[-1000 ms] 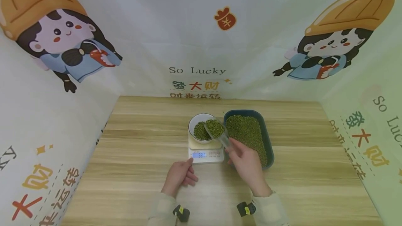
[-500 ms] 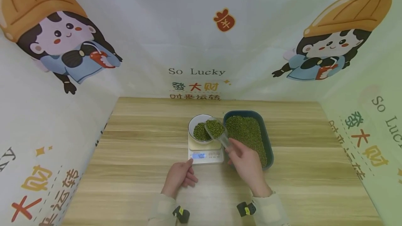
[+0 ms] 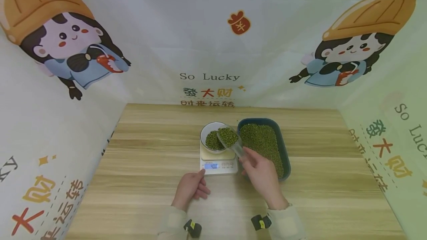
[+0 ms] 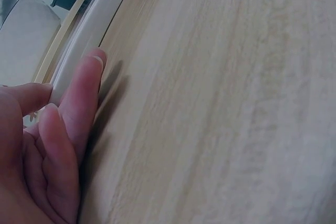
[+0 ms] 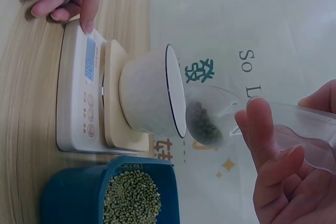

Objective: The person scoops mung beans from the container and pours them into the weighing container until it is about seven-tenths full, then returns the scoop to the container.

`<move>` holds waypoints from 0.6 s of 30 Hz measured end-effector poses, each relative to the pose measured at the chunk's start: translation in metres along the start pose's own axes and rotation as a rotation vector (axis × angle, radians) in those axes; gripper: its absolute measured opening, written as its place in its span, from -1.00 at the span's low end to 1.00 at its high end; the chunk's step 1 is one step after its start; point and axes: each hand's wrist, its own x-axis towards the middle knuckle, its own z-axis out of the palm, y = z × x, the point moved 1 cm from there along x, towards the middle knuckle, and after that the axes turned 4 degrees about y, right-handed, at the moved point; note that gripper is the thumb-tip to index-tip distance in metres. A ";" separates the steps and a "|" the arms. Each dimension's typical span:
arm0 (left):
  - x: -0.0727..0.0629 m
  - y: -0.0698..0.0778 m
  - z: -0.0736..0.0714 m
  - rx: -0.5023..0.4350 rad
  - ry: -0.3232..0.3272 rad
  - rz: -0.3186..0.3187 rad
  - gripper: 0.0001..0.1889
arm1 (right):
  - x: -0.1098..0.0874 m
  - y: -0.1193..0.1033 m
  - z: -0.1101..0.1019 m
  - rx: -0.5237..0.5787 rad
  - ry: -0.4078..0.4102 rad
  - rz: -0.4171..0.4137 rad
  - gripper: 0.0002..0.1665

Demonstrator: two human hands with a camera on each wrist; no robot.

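In the head view my right hand [image 3: 263, 175] grips the handle of a clear plastic scoop [image 3: 238, 146]. The scoop is loaded with mung beans [image 3: 228, 136] and tilts over the right rim of a white bowl [image 3: 207, 128]. Dark-rimmed and partly filled with the same beans, the bowl stands on a white kitchen scale [image 3: 230, 168] whose lit display reads 40.0. My left hand [image 3: 191, 187] lies in front, its thumb touching the scale's front left corner. In the right wrist view the other fingers [image 5: 51, 1] extend loosely off the scale.
A dark blue tub [image 3: 285, 158] full of mung beans stands right of the scale, close beside it. Under everything is a wood-grain table [image 3: 150, 151]. Printed cloth [image 3: 150, 47] rises behind the table and at both sides.
The scale's reading rose from 38.1 to 40.0 in the first half second, then held. My hands, the scoop and the bowl have stayed in place; the head view shifted very slightly.
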 end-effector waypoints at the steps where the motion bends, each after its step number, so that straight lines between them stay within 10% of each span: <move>1: 0.000 0.000 0.000 0.002 0.001 0.001 -0.39 | 0.000 0.000 0.000 0.001 0.000 0.001 -0.58; 18: 0.000 0.001 0.000 0.008 0.007 -0.001 -0.39 | 0.001 0.002 0.001 0.031 -0.015 0.021 -0.58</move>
